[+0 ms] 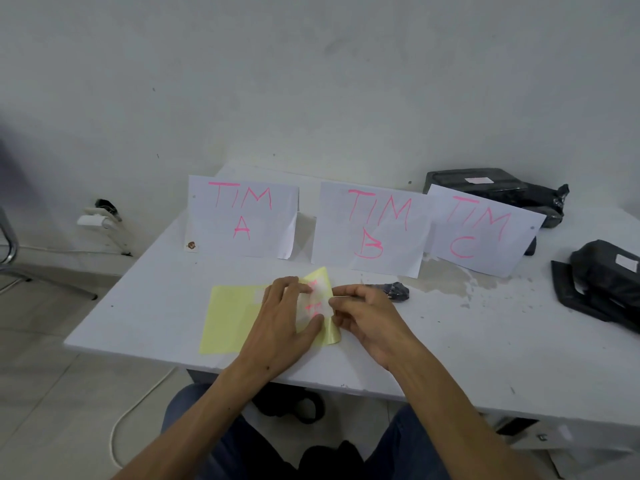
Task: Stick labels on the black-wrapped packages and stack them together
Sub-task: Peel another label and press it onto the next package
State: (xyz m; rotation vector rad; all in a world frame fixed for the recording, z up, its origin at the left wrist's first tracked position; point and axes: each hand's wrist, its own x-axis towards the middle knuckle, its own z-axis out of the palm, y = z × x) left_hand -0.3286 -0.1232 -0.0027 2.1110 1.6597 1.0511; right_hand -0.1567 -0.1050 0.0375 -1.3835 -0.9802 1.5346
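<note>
So the yellow sheet point(228, 317) lay flat at the near edge of the table point(485, 358), right in front of the person, probably so both hands could work on it without reaching. The left hand point(287, 313) was spread over its right part, fingers fairly straight and pressing down, thumb pinning the lower bit, which looked like a way to keep the backing from lifting. That end of the sheet curled up anyway. The right hand point(360, 313) had its fingertips pinched on the edge of a whitish label point(317, 301) with pink writing, apparently to peel it off.

Behind them three paper signs stood propped up, TIM A point(242, 218), TIM B point(372, 228) and TIM C point(481, 230), I'd guess marking where each pile goes. A small black lump point(398, 292) sat just right of the right hand; couldn't tell what it was.

The packages were well off to the right: one point(498, 188) behind the TIM C sign with a pale label on top, another point(609, 282) at the table's right edge, also labelled. Not stacked together yet.
</note>
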